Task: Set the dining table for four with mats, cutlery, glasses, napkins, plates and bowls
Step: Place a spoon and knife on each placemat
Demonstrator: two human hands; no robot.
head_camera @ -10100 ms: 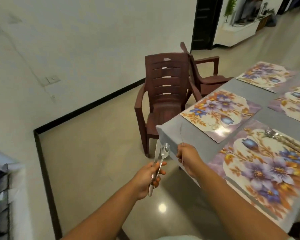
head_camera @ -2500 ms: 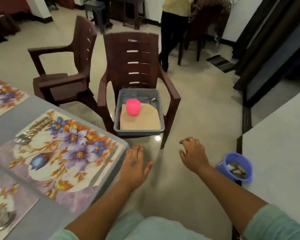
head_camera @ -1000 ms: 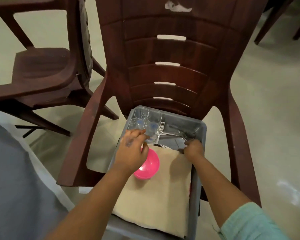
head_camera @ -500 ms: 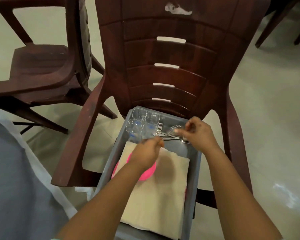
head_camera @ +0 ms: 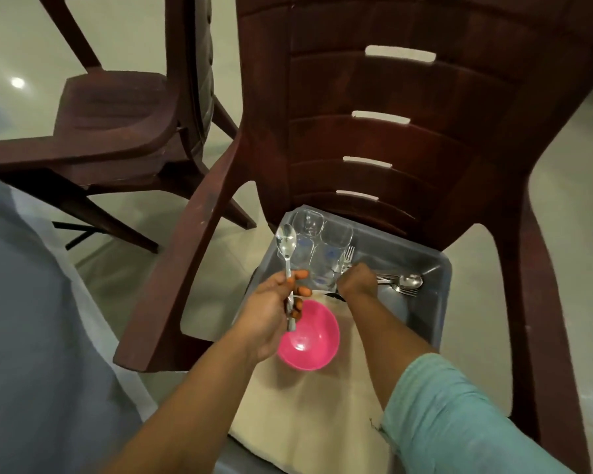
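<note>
Cloth (head_camera: pixel 308 419), beige and folded, lies nearest in the grey plastic tub (head_camera: pixel 439 302) on the brown plastic chair (head_camera: pixel 408 148). Left hand (head_camera: pixel 271 313) grips a steel spoon (head_camera: pixel 286 248) upright above the tub's pink plastic bowl (head_camera: pixel 310 340). Right hand (head_camera: pixel 356 280) reaches among loose steel cutlery (head_camera: pixel 404 283) beside clear glasses (head_camera: pixel 322 244) at the tub's far end; whether its fingers grasp anything, I cannot tell.

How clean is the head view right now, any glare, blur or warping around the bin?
Head view: wide-angle bending bows the chair; a ceiling light glares off the floor; the left hand and its spoon are sharp; the glasses read faintly against the grey bin; frame edges are soft.
</note>
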